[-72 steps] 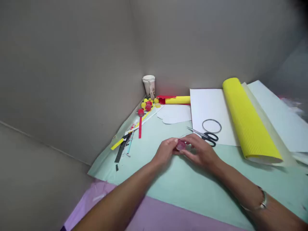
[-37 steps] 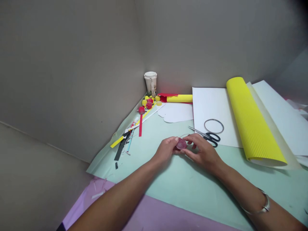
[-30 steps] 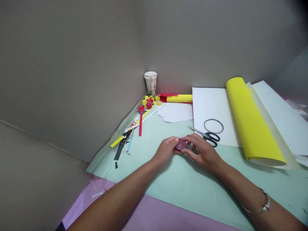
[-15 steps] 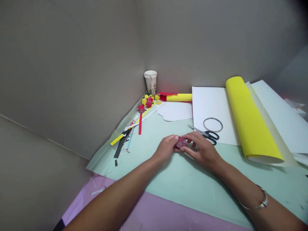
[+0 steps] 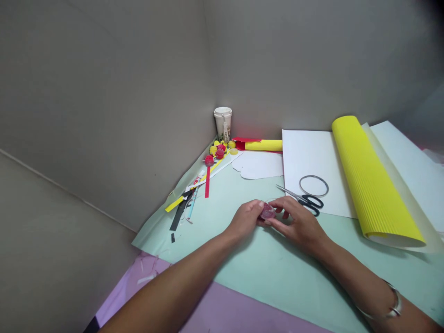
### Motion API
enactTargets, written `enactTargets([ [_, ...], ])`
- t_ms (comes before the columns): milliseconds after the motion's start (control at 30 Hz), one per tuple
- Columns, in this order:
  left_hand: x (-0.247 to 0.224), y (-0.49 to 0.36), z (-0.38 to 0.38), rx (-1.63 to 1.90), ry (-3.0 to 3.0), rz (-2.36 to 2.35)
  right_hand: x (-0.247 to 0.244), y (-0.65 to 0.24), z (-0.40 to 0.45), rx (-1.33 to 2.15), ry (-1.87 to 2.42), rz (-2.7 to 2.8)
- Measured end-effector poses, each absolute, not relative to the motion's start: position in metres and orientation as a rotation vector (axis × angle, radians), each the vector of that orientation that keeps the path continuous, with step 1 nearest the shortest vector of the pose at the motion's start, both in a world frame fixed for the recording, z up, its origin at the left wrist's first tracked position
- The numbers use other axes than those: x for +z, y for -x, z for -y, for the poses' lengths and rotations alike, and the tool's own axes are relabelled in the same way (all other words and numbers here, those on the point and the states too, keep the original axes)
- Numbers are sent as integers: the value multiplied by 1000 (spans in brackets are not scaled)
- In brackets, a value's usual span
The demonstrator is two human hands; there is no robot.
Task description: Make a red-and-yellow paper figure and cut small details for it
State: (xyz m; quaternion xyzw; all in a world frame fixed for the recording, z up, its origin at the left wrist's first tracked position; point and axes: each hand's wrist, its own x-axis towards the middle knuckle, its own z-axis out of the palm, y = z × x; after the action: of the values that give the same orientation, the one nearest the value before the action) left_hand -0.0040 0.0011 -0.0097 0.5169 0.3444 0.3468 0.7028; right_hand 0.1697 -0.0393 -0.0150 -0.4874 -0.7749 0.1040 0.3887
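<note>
A small, round, dark red coil (image 5: 267, 211), apparently of rolled paper, is held between my hands above the green sheet. My left hand (image 5: 247, 217) pinches its left side, thumb on top and fingers curled below. On the other side my right hand (image 5: 294, 220) has its index finger and thumb at the coil's right edge. A thin pale strand seems to stick up from the coil's top. Just behind my right hand lie scissors (image 5: 310, 201) with black handles, blades pointing left. Fingers under the coil are partly hidden.
A metal ring (image 5: 314, 185) rests on white paper (image 5: 307, 155). To the right lies a large yellow corrugated roll (image 5: 376, 189). Back left stand a white cup (image 5: 222, 121) and red and yellow coils (image 5: 208, 160), with black strips (image 5: 178, 215) nearer. Grey walls meet behind.
The whole view has shifted, so everything appears slightly further right and lower. Both hands keep hold of the dark red coil, with little change in their grip.
</note>
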Motion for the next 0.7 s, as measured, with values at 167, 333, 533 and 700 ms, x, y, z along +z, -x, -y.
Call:
enactTargets([
  [167,-12,6,-2,757,-1209,-775,-14,-170,41,308,1217,2001],
  [333,-11,4,-2,789,-1096,-765,-17,-169,39,298,1227,1983],
  [533,-9,3,0,797,-1092,-762,-19,-169,38,263,1266,1977],
  [700,-10,4,-2,783,-1100,-759,-18,-171,39,294,1246,1989],
])
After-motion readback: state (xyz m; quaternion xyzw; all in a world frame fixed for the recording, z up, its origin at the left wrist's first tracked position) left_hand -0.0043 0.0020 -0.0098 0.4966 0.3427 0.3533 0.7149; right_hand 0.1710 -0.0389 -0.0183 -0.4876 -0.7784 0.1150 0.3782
